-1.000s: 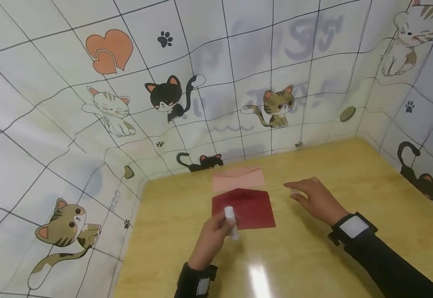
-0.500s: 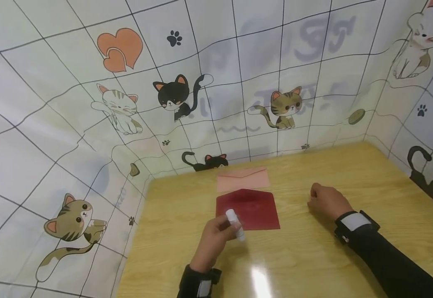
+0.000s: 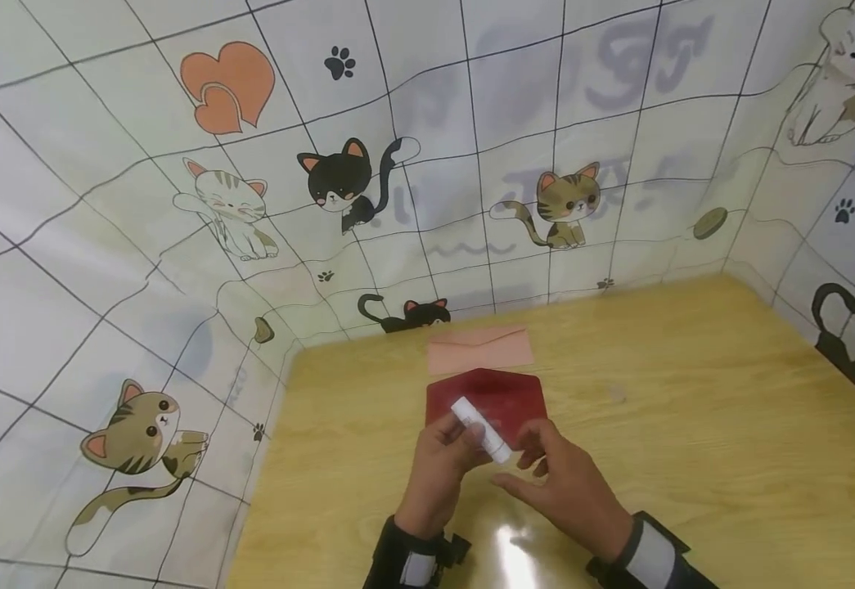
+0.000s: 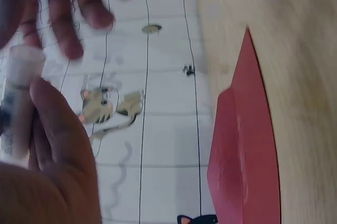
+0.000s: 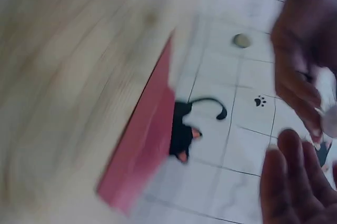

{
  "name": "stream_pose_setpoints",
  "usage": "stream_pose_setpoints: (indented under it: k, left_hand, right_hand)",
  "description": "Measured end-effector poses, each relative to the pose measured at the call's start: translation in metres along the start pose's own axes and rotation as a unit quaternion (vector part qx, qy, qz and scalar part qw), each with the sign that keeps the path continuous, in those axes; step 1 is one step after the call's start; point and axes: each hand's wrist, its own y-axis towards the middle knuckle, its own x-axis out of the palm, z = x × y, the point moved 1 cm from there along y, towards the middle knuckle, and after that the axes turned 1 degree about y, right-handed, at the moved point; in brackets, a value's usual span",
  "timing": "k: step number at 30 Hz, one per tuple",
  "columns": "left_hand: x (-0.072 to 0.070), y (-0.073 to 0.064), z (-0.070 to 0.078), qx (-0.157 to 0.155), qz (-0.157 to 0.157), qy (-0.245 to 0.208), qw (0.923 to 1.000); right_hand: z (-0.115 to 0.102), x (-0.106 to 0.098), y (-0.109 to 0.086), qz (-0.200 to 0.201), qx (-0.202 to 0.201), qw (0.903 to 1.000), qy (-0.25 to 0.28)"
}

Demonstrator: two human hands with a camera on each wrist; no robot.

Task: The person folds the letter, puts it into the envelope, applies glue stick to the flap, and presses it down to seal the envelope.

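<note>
My left hand [image 3: 442, 470] grips a white glue stick [image 3: 480, 429] at a slant, its upper end pointing away to the left. Close to the tube's lower end is my right hand [image 3: 570, 487], fingers loosely bent and thumb apart, with a gap to the tube. In the left wrist view, the glue stick [image 4: 20, 103] sits between thumb and fingers. Beneath the hands lies a dark red envelope [image 3: 523, 397] with its flap raised at the far side; the hands cover its near edge. A pink envelope [image 3: 480, 352] lies just behind it.
A small translucent piece [image 3: 617, 393], too faint to identify, lies on the wooden table [image 3: 692, 458] to the right of the envelopes. Cat-patterned wall covering [image 3: 464, 188] borders the table at the back and sides.
My right hand has let go of a small translucent piece on the table and moved left to the glue stick. My left hand has tilted the glue stick further over.
</note>
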Motion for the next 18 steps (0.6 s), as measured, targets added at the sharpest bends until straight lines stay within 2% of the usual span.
stream_pose_setpoints:
  k: [1,2,4,5,6,7,8,9,10,11,12,13,14,15,16,17,18]
  left_hand:
    - [0.004,0.0,0.0,-0.002,0.006,-0.008,0.9999]
    - [0.007,-0.001,-0.001,-0.006,0.014,-0.013,0.9998]
    - [0.014,-0.001,-0.002,-0.013,0.028,-0.015,0.9994]
    - [0.016,-0.001,-0.002,-0.015,0.032,-0.014,0.9993]
    - [0.018,-0.001,-0.002,-0.015,0.034,-0.015,0.9992]
    - [0.02,-0.002,-0.003,-0.016,0.034,-0.016,0.9992]
    - [0.021,-0.003,-0.003,-0.017,0.034,-0.017,0.9991]
    - [0.022,-0.003,-0.004,-0.019,0.031,-0.02,0.9991]
    - [0.023,-0.004,-0.004,-0.02,0.024,-0.027,0.9991]
    - [0.023,-0.005,-0.005,-0.021,0.013,-0.035,0.9991]
    - [0.024,-0.007,-0.006,-0.022,0.001,-0.044,0.9988]
    - [0.024,-0.008,-0.006,-0.022,-0.012,-0.056,0.9981]
    - [0.025,-0.009,-0.007,-0.02,-0.027,-0.066,0.9973]
    - [0.025,-0.01,-0.007,-0.016,-0.042,-0.074,0.9962]
    - [0.026,-0.011,-0.007,-0.01,-0.057,-0.081,0.995]
    - [0.026,-0.011,-0.007,-0.005,-0.066,-0.082,0.9944]
    - [0.027,-0.011,-0.007,0.0,-0.069,-0.082,0.9942]
  right_hand:
    - [-0.001,0.004,-0.002,0.037,-0.045,0.996,-0.068]
    - [-0.002,0.007,-0.002,0.076,-0.095,0.9837,-0.133]
    - [-0.002,0.013,-0.003,0.143,-0.18,0.9441,-0.237]
    - [-0.003,0.015,-0.004,0.165,-0.205,0.928,-0.264]
    - [-0.004,0.017,-0.004,0.177,-0.216,0.9202,-0.274]
    - [-0.004,0.018,-0.005,0.18,-0.212,0.9212,-0.273]
    - [-0.004,0.019,-0.007,0.174,-0.199,0.9296,-0.257]
    - [-0.004,0.018,-0.009,0.162,-0.18,0.9432,-0.227]
    - [-0.005,0.018,-0.011,0.14,-0.154,0.9631,-0.17]
    - [-0.005,0.017,-0.012,0.106,-0.128,0.9822,-0.087]
    - [-0.005,0.015,-0.013,0.07,-0.097,0.9927,0.017]
    - [-0.006,0.014,-0.014,0.03,-0.067,0.9868,0.145]
    - [-0.006,0.012,-0.015,-0.009,-0.04,0.9564,0.289]
    - [-0.006,0.011,-0.015,-0.047,-0.013,0.9017,0.43]
    - [-0.006,0.01,-0.015,-0.079,0.017,0.8329,0.547]
    - [-0.006,0.009,-0.015,-0.106,0.041,0.7703,0.627]
    - [-0.006,0.009,-0.014,-0.122,0.065,0.7269,0.673]
